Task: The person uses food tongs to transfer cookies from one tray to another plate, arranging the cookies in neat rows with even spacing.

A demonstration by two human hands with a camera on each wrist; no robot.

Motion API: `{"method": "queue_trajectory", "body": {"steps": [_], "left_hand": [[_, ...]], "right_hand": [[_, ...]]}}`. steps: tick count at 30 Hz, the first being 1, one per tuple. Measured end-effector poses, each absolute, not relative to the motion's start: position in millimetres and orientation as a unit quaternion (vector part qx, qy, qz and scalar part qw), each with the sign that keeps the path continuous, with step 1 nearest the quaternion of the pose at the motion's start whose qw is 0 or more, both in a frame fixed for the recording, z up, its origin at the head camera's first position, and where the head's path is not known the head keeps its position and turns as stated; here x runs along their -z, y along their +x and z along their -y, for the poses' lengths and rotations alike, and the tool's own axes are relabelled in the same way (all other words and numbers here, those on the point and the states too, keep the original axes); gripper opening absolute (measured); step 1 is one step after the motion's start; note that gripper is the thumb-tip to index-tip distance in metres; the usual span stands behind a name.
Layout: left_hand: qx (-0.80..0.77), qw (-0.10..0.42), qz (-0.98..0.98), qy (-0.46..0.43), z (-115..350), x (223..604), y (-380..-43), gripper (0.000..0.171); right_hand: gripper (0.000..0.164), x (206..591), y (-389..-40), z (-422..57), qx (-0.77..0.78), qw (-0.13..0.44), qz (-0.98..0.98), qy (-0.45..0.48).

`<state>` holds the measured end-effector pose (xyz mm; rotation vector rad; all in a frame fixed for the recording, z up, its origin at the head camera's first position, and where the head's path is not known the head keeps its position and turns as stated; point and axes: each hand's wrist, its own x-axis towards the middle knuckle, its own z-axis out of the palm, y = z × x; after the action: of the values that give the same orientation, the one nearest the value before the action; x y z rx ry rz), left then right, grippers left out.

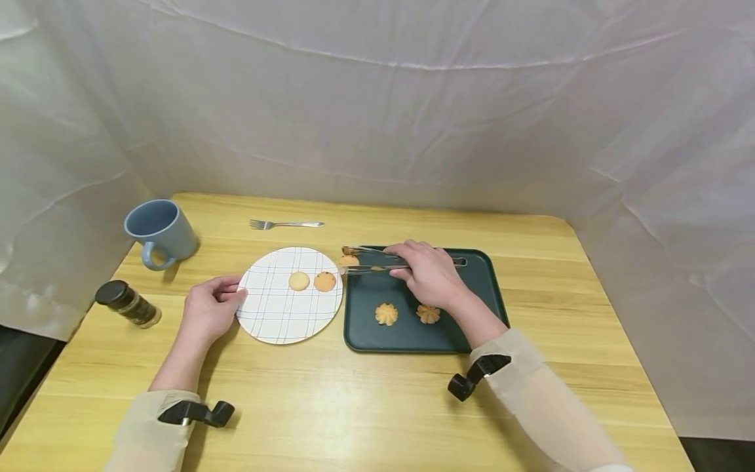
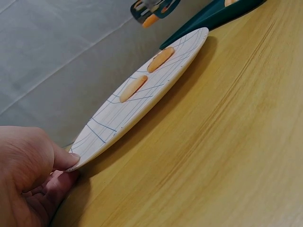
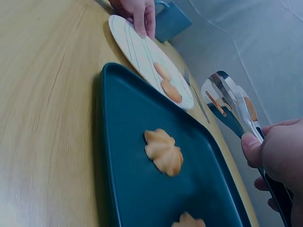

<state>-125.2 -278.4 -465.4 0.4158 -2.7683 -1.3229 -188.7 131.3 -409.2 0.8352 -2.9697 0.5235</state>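
My left hand [image 1: 209, 308] pinches the left rim of a round white plate [image 1: 271, 318] with blue grid lines, thumb on top and fingers below. A plain round cookie [image 1: 299, 281] and a speckled one [image 1: 324, 282] lie on its right half. My right hand [image 1: 430, 272] grips metal tongs [image 3: 229, 97] above the dark green tray [image 1: 407, 337]. Between the tongs' heads is another round cookie [image 1: 349, 261], raised near the plate's right edge. Two flower-shaped cookies, one left [image 1: 386, 314] and one right [image 1: 428, 314], sit on the tray below my right hand.
Behind the plate lies a fork [image 1: 289, 225]. A blue mug [image 1: 162, 229] and a black-capped spice jar [image 1: 130, 303] stand at the left of the wooden table [image 1: 283, 406]. Pale cloth [image 1: 377, 118] hangs around the back and sides.
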Motion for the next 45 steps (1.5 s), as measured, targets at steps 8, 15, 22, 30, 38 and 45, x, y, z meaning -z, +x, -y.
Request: {"method": "queue_trajectory", "body": {"steps": [8,15,22,30,38,45], "left_hand": [[0.429,0.022,0.893,0.134,276,465,-125,0.037],[0.435,0.015,0.890,0.137,273,463,-125,0.038],[0.435,0.015,0.891,0.133,273,464,-126,0.038],[0.431,0.019,0.893,0.132,276,466,-126,0.037],[0.430,0.024,0.893,0.131,275,466,-125,0.037],[0.431,0.024,0.893,0.131,275,467,-126,0.036]], "right_hand": [[0.044,411,-189,-112,-0.167,0.004,0.944,0.285],[0.045,413,-190,-97,-0.168,-0.006,0.942,0.290],[0.045,414,-191,-79,-0.171,-0.015,0.940,0.294],[0.044,416,-192,-54,-0.164,-0.020,0.939,0.303],[0.046,421,-191,-30,-0.154,-0.032,0.938,0.308],[0.045,425,-190,-13,-0.130,-0.036,0.942,0.307]]}}
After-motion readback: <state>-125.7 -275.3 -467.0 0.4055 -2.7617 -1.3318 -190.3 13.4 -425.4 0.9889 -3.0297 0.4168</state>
